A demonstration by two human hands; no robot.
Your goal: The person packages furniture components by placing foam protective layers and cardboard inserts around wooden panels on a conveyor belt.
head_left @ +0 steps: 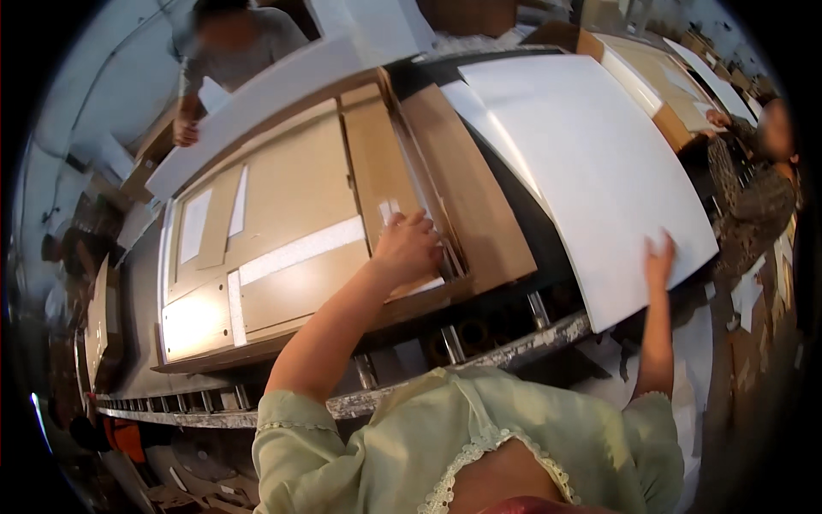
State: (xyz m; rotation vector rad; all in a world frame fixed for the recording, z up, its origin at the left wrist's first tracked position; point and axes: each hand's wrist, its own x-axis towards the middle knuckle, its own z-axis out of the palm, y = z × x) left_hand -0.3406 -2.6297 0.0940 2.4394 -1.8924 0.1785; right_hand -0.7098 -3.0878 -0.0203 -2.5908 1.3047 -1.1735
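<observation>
The large white panel filled the upper right of the frame, its lower corner jutting past the roller conveyor's paint-spattered edge into open space. The right hand lay flat with fingers spread against that lower edge, gripping nothing. At centre, the left hand rested, fingers curled, on the open flat cardboard box, near its right rim. The panel looked smooth, glossy and unmarked. A person stood at the upper left, beyond the box.
</observation>
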